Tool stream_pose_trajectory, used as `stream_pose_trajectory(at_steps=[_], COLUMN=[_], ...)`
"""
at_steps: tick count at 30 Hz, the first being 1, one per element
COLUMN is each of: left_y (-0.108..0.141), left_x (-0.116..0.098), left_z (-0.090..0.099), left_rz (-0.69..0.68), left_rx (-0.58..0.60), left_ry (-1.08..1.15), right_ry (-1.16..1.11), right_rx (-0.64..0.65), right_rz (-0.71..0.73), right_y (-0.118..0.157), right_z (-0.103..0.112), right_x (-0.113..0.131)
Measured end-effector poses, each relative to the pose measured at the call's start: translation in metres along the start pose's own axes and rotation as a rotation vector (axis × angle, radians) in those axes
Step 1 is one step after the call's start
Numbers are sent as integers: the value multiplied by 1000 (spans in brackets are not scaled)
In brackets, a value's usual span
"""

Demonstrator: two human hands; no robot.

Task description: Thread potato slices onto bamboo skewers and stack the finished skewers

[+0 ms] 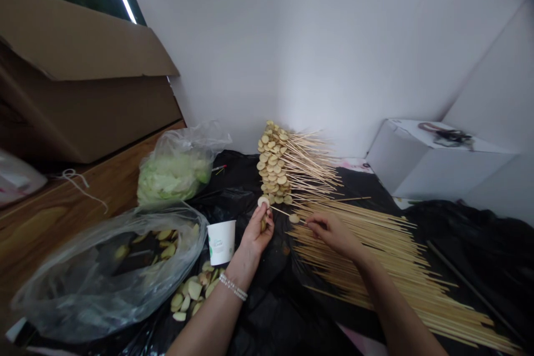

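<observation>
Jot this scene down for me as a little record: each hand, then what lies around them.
Left hand: holding a pale round slice
Right hand: at a thin wooden stick bearing one slice
Beyond hands: stacked skewers of yellowish round slices
Right side: loose pale wooden sticks, white box
Left side: white paper cup, brown cardboard box
</observation>
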State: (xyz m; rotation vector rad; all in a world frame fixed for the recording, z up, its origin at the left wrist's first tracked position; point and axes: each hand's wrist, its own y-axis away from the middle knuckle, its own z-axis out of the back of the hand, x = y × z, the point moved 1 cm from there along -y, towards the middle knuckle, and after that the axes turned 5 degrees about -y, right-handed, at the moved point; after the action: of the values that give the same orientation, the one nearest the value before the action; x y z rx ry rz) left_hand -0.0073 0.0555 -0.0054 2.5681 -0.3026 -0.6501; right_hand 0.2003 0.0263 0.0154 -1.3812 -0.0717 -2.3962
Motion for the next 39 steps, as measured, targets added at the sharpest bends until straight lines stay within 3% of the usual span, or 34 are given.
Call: stream_pose_trajectory(at_steps=[17, 39], left_y=[-3, -3], left_x=[9, -1], left_z=[7, 4], left_rz=[-227, -163], left_rx=[4, -17], left_ry=[-220, -117], right_ry=[65, 90], right_rx=[65, 33], right_rz=[-29, -23], right_y=[1, 1], right_z=[-10, -8], right_x=[4, -1])
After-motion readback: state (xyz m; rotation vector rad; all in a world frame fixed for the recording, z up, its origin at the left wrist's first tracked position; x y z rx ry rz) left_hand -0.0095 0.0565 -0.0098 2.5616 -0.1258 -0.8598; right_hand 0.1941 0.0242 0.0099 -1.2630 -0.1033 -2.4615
